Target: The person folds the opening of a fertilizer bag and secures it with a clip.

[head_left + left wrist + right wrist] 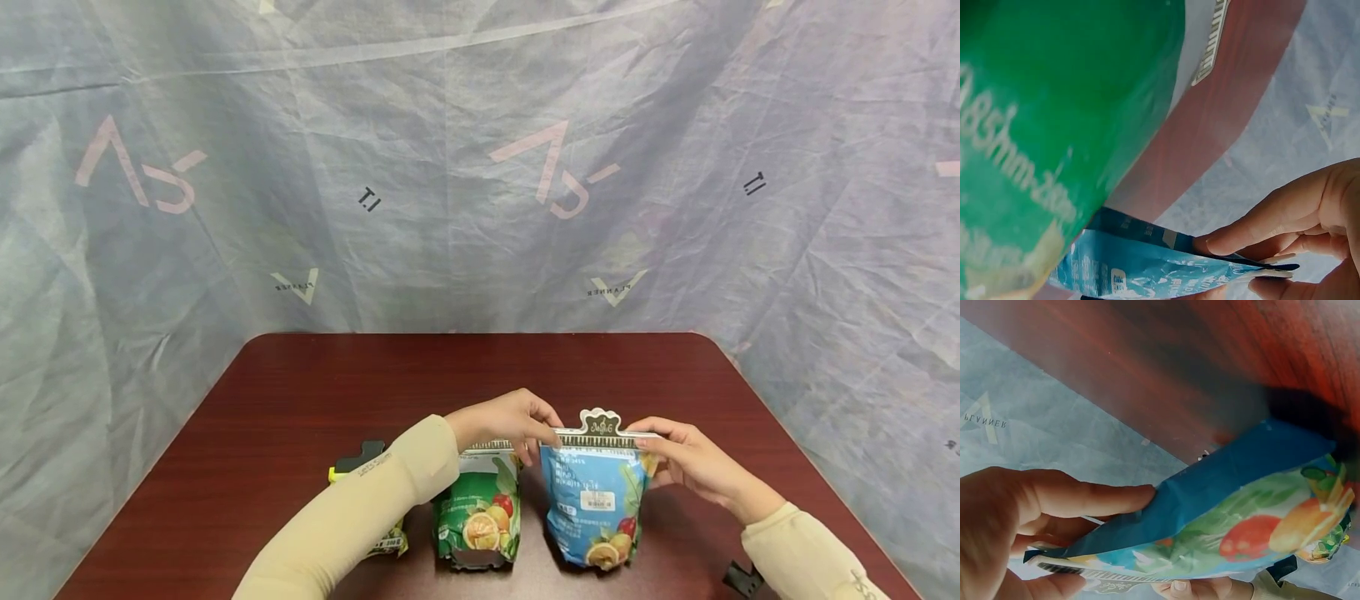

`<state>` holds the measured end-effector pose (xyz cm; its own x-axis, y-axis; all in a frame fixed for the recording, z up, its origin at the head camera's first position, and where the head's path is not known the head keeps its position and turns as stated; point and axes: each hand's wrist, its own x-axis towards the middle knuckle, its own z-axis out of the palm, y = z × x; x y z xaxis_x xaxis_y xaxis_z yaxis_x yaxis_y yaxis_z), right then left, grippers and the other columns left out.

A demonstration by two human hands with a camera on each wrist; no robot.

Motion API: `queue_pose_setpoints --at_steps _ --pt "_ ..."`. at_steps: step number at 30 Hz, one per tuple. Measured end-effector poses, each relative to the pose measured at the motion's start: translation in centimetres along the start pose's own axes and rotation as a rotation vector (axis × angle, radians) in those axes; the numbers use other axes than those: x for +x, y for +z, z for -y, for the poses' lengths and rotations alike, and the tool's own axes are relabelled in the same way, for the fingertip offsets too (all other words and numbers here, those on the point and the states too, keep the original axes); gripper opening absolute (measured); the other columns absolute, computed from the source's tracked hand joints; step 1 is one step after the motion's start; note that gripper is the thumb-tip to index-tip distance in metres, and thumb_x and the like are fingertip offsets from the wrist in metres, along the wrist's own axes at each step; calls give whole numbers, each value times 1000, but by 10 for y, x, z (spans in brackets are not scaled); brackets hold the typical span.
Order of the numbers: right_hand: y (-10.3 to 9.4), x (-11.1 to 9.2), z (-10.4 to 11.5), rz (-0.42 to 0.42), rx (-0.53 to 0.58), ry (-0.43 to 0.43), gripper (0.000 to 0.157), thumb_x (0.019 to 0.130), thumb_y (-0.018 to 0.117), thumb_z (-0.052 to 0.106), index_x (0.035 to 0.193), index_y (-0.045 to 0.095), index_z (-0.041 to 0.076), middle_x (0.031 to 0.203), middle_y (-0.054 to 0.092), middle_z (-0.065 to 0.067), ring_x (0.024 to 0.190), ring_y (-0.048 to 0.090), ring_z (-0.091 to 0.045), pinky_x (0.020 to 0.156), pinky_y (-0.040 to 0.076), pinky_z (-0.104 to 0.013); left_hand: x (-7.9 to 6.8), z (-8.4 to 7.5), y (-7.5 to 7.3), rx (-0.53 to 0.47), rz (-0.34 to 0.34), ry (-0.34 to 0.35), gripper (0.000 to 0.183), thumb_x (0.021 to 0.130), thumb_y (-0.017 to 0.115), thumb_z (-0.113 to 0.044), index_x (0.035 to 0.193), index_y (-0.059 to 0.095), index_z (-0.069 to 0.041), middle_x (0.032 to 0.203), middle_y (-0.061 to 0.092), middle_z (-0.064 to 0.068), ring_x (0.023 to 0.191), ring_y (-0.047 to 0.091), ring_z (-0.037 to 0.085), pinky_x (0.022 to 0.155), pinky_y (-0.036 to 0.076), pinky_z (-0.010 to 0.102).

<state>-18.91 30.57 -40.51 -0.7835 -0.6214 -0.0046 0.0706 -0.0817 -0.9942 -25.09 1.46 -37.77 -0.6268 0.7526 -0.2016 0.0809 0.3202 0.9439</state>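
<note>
Both hands pinch the top of a blue bag (592,500) printed with fruit, one at each upper corner. My left hand (513,421) grips the left end and my right hand (686,458) the right end. Along the bag's top edge runs a long sealing clip (602,437) with a scalloped label. In the right wrist view, thumb and fingers of the right hand (1041,519) pinch the clipped corner. A green fruit-printed bag (476,512) stands upright just left of the blue one, a similar clip (487,446) along its top.
Partly behind the left sleeve lies a small patterned packet (390,540) with a black and yellow clip (360,458). A black object (742,577) lies near the right forearm. The dark red table (360,375) meets a grey printed cloth (450,250) behind.
</note>
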Motion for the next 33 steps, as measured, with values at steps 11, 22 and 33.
queue_pose_setpoints --at_steps 11,22,33 --pt "-9 8 -5 -28 113 145 25 99 39 11 116 57 9 102 65 -10 87 65 -25 75 48 -55 14 13 -7 -81 26 -85 18 84 64 -8 102 67 -5 85 66 11 77 62 43 61 54 45" --pt "-16 15 -14 -84 112 244 24 99 41 16 117 58 14 104 62 -9 88 63 -26 73 51 -51 24 24 -10 -103 30 -175 20 86 64 -12 105 65 -8 92 65 10 73 66 33 59 54 43" --pt "-18 24 -25 -133 101 327 20 98 43 18 109 60 19 98 63 -9 86 62 -25 69 53 -46 30 35 -9 -138 -13 -266 22 86 63 -11 108 62 -6 98 62 11 75 66 36 57 54 44"
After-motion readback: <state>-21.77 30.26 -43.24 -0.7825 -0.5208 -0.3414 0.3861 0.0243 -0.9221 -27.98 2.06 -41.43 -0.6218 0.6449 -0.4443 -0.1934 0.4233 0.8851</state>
